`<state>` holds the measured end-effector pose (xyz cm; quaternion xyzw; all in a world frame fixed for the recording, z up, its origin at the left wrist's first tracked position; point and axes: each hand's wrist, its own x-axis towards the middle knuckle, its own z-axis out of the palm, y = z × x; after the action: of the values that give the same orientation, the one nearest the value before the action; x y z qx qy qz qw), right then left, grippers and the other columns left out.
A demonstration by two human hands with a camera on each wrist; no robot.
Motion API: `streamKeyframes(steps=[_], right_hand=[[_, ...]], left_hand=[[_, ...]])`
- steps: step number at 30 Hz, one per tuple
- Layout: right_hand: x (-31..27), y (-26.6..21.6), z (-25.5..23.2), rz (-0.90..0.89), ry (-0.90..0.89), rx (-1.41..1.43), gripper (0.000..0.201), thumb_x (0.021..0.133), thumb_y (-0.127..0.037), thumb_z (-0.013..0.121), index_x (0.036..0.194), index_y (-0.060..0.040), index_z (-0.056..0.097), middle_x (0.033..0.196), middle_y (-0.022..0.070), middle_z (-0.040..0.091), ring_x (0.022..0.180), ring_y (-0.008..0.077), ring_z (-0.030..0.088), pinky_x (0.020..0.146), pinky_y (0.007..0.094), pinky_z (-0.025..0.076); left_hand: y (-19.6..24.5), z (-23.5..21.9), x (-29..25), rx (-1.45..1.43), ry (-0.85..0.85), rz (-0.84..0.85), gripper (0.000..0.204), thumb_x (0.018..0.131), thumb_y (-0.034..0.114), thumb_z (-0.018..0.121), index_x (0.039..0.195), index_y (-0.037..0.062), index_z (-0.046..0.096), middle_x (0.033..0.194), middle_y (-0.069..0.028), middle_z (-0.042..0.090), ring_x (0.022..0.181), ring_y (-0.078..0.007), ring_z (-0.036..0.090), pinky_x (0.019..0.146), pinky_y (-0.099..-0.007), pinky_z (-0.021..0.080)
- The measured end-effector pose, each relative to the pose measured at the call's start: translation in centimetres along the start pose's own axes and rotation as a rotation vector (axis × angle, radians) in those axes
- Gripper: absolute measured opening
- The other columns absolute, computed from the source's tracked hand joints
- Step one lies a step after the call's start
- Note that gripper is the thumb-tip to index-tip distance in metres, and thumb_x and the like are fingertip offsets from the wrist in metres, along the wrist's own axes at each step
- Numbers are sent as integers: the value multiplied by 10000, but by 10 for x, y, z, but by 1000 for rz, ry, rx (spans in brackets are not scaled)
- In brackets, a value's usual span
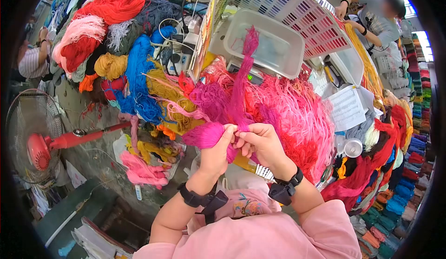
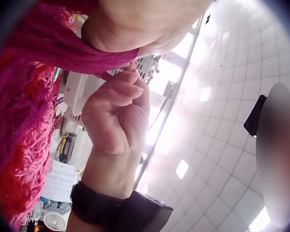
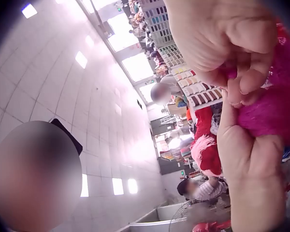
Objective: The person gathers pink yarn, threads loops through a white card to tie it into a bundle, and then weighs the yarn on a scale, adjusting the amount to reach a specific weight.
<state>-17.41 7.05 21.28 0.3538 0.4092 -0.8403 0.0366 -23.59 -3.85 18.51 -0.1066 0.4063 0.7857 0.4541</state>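
A hank of magenta yarn (image 1: 204, 136) is gathered between both hands, close above the heap. My left hand (image 1: 215, 154) grips it, with thumb and forefinger at the gathered part. The right hand (image 1: 265, 143) meets it there, pinching the yarn with curled fingers; its wrist band shows in the left wrist view below the hand (image 2: 118, 113). From the hands, a long magenta length (image 1: 242, 87) stretches away to the edge of a white plastic tray (image 1: 297, 63). In the right wrist view, magenta yarn (image 3: 270, 113) bulges past the left hand (image 3: 253, 157).
Pink and red yarn (image 1: 297, 124) is heaped on the right, blue yarn (image 1: 139, 82) on the left. A digital scale display (image 1: 251, 77) glows below the tray. Beyond stand a white basket (image 1: 325, 38) and colour cards; a red fan (image 1: 39, 149) is at left. Papers (image 1: 347, 106) lie right.
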Motion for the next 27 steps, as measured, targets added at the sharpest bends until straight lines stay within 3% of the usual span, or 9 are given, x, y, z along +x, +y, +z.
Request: streamKeyframes(steps=[8, 13, 16, 20, 22, 26, 27], right_hand=[[2, 2, -2, 19, -9, 10, 88, 755, -67, 522, 749, 0, 579, 649, 73, 589, 461, 81, 531, 400, 169, 421], [2, 0, -3, 17, -12, 67, 102, 760, -66, 508, 720, -4, 578, 643, 86, 591, 454, 95, 544, 390, 184, 431], [1, -1, -1, 31, -8, 95, 108, 762, -73, 509, 707, -6, 574, 637, 87, 588, 448, 95, 542, 385, 181, 427], [-1, 1, -1, 6, -5, 98, 100, 762, -69, 507, 723, -5, 573, 633, 88, 586, 441, 95, 541, 384, 179, 426], [-1, 3, -2, 9, 6, 45, 114, 778, -82, 496, 744, -4, 572, 638, 68, 581, 458, 86, 534, 393, 169, 425], [-3, 3, 0, -49, 43, 23, 115, 783, -90, 495, 766, -4, 569, 667, 73, 587, 475, 101, 545, 404, 180, 433], [-4, -2, 1, -20, 91, 78, 110, 786, -96, 493, 779, -9, 560, 683, 70, 586, 500, 107, 550, 418, 187, 439]], left_hand=[[-1, -2, 7, 170, -55, 153, 56, 784, 63, 507, 800, 23, 543, 698, 3, 491, 639, -74, 447, 564, -204, 366], [4, 3, 3, 33, -92, -51, 109, 806, 122, 495, 748, 32, 511, 669, -10, 475, 602, -81, 431, 557, -201, 363], [-3, -4, 4, 23, 4, -37, 151, 819, 170, 481, 781, 27, 514, 661, -14, 477, 596, -84, 434, 554, -201, 366], [-1, -3, 2, -25, 4, -70, 164, 817, 180, 487, 811, 20, 525, 669, -11, 483, 607, -84, 443, 556, -203, 372], [6, 7, -3, -77, 24, -151, 149, 807, 151, 499, 834, 9, 538, 686, -11, 495, 609, -87, 450, 558, -205, 379], [0, -1, 1, -37, -66, -133, 139, 806, 131, 491, 845, 8, 545, 706, -6, 503, 653, -91, 468, 590, -198, 381], [-1, -3, 3, -34, -9, -73, 154, 815, 138, 473, 855, 8, 546, 717, -5, 508, 680, -92, 474, 618, -206, 382]])
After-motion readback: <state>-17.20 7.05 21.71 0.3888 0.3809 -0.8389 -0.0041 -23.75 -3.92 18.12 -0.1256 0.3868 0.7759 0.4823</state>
